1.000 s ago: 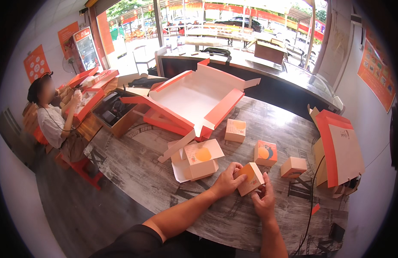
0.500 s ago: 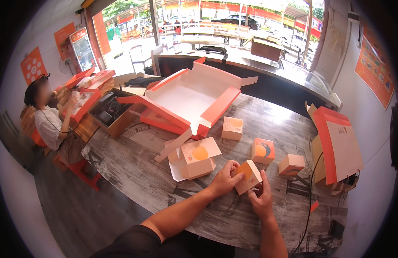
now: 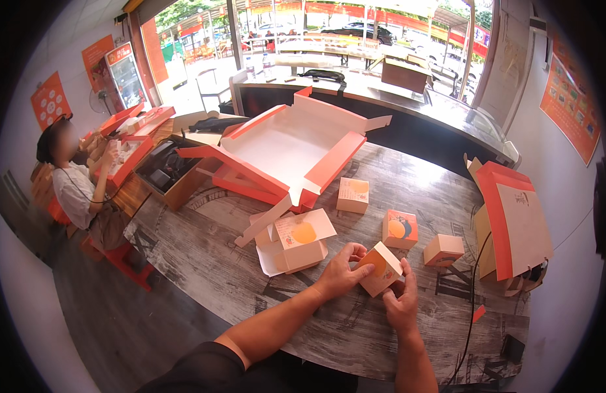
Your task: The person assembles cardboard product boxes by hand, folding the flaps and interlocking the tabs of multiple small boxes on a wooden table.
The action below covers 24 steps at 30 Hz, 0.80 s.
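Between my two hands is a small cardboard box (image 3: 380, 272), cream with orange print, tilted above the table. My left hand (image 3: 343, 272) grips its left side, thumb laid on the printed face. The fingers of my right hand (image 3: 401, 298) close on its right edge from below. Just beyond stand similar boxes: an orange-printed box (image 3: 400, 229), a cream box (image 3: 353, 195) farther off, and a plain-topped box (image 3: 444, 251) to the right. Left of my hands lie partly unfolded box pieces (image 3: 296, 239) with an orange circle printed on them.
A large open red carton (image 3: 286, 147) with a white inside covers the table's far side. A red-and-tan carton (image 3: 516, 219) stands at the right edge, near a black cable (image 3: 473, 308). Another person (image 3: 77, 177) sits at the left by a box of dark gear (image 3: 169, 171).
The small box has turned and tipped a little in my hands. My right hand has shifted slightly right and up along its edge.
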Motion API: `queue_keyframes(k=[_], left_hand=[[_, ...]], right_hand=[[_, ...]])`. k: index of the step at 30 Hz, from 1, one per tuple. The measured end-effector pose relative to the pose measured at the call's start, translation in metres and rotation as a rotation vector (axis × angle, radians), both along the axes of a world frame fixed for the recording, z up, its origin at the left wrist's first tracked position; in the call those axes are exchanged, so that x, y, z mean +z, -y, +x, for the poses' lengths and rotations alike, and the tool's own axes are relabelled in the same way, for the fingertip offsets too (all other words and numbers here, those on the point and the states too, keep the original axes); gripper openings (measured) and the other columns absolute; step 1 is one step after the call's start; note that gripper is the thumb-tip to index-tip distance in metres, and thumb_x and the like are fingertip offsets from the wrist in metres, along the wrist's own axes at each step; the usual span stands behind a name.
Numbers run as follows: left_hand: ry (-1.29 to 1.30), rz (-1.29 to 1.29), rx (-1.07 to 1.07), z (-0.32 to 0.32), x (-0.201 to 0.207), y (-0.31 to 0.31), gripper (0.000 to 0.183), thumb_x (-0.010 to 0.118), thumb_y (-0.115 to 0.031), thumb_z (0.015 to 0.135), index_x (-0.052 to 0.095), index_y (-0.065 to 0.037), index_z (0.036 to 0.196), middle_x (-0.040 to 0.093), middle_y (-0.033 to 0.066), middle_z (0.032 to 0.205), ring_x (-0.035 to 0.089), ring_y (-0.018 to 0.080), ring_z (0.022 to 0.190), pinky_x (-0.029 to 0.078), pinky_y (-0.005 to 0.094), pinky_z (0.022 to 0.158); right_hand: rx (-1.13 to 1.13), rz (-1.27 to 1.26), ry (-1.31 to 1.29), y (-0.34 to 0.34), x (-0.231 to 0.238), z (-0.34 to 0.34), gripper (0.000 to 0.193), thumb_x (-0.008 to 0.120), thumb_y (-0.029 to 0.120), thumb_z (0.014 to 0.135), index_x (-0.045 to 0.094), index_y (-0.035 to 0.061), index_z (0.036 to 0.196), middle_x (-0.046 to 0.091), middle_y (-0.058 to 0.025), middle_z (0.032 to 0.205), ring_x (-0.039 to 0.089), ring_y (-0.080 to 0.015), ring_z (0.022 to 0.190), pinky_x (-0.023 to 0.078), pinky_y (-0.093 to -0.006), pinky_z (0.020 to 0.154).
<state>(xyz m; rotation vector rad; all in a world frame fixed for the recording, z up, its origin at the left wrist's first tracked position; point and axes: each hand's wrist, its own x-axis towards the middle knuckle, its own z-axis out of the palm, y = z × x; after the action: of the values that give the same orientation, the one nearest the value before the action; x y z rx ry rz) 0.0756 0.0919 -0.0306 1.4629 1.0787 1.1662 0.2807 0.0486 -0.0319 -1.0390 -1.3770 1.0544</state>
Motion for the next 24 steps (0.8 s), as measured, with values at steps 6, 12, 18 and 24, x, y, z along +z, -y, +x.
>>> queue_keyframes(k=[6, 12, 18, 24], left_hand=[[0.07, -0.065, -0.071, -0.007, 0.008, -0.005, 0.048, 0.081, -0.034, 0.089, 0.062, -0.001, 0.118, 0.067, 0.0085, 0.109, 0.063, 0.0184, 0.106, 0.052, 0.0347, 0.094], [0.104, -0.168, -0.143, -0.012, 0.006, -0.009, 0.053, 0.083, -0.039, 0.087, 0.063, -0.001, 0.119, 0.067, 0.0067, 0.108, 0.062, 0.0142, 0.102, 0.052, 0.0301, 0.091], [0.134, -0.234, -0.177, -0.014, 0.006, -0.01, 0.058, 0.086, -0.041, 0.084, 0.061, -0.001, 0.12, 0.066, 0.0065, 0.108, 0.061, 0.0148, 0.101, 0.052, 0.0298, 0.091], [0.215, -0.274, -0.245, -0.02, 0.014, -0.011, 0.063, 0.089, -0.037, 0.081, 0.058, -0.001, 0.123, 0.064, 0.0067, 0.111, 0.059, 0.0145, 0.105, 0.05, 0.03, 0.093]], right_hand=[[0.051, -0.036, -0.076, 0.002, 0.012, 0.001, 0.079, 0.052, -0.014, 0.082, 0.031, -0.0005, 0.157, 0.045, -0.0145, 0.146, 0.062, -0.025, 0.122, 0.055, -0.034, 0.098], [0.093, -0.047, -0.101, 0.0, 0.011, 0.004, 0.08, 0.048, -0.016, 0.082, 0.029, 0.0004, 0.158, 0.048, -0.0142, 0.144, 0.059, -0.0248, 0.127, 0.051, -0.0348, 0.104], [0.108, -0.021, -0.085, 0.0, 0.019, 0.007, 0.079, 0.042, -0.017, 0.083, 0.029, 0.0006, 0.159, 0.051, -0.0142, 0.144, 0.056, -0.0224, 0.131, 0.047, -0.0344, 0.108], [0.124, -0.068, -0.209, -0.001, 0.025, 0.009, 0.073, 0.037, -0.018, 0.084, 0.036, 0.0021, 0.153, 0.06, -0.0123, 0.134, 0.06, -0.0195, 0.122, 0.049, -0.0321, 0.102]])
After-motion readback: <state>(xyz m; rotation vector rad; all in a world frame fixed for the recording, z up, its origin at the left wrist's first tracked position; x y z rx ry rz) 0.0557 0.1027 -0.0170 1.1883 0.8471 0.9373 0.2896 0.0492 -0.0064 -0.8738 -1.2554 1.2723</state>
